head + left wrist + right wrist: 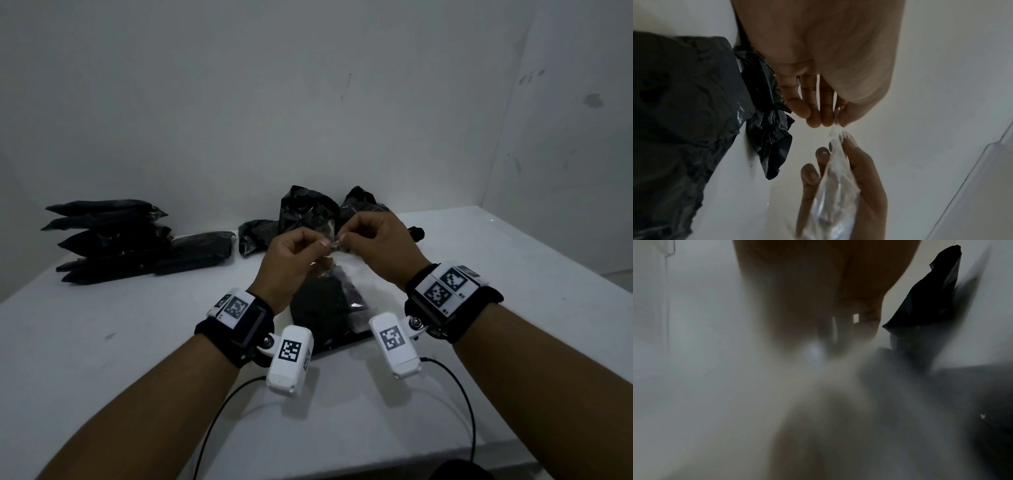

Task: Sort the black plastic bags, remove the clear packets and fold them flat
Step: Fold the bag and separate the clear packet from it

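Above the counter [479, 274], the left hand [291, 253] and right hand [373, 236] pinch a clear packet [330, 240] over the black bag [325, 308]; gentle, even pulling should flatten it without tearing.

place: bare room, maybe workroom | cues: white table [137, 342], scuffed blank wall [308, 102]

White table [479, 308]: stacked folded black bags [109, 240] far left, crumpled black bags [308, 212] centre back, flat bag [325, 308] near.
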Demonstrator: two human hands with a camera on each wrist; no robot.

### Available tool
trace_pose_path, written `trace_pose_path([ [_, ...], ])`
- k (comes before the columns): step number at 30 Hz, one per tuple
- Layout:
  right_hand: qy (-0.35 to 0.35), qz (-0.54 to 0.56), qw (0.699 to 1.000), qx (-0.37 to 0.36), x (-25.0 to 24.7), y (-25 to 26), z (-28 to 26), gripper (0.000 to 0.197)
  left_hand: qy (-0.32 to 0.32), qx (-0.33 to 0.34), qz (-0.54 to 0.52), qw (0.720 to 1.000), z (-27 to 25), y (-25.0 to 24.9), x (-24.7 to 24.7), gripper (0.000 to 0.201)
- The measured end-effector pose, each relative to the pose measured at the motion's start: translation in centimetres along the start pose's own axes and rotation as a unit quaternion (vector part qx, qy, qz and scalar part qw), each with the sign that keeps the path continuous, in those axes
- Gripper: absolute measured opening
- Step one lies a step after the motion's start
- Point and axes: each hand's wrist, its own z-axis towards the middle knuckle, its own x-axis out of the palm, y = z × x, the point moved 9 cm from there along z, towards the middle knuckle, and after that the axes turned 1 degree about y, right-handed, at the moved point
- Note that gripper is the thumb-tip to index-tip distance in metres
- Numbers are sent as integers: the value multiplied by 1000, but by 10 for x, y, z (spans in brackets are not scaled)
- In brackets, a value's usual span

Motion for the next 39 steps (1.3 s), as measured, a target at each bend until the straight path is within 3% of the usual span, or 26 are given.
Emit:
trace_pose_path([
  [2,27,51,998,-2,3,3,-2,6,-26,-12,-19,999,3,2,-7,15],
  [6,32,124,991,26,-3,-1,-4,8,-139,-76,-128,979,12,15,-44,12],
  [11,5,75,997,29,-14,-1,2,9,-166,-86,-22,982,14,25,-67,17],
  [16,-5,-12,1000,28,-24,3,11,13,-223,-96,-18,970,14,35,-92,19],
  [20,17,-37,999,9,-18,12,18,10,-183,-81,16,980,18,29,-78,16],
  [26,34,-161,983,-86,13,37,27,16,-104,-9,95,990,24,-1,-39,14],
  [34,46,-209,974,-73,18,38,35,13,-67,16,106,992,22,-13,-26,14],
  [39,24,-120,992,-38,11,26,37,9,-56,19,89,994,19,-13,-22,12],
])
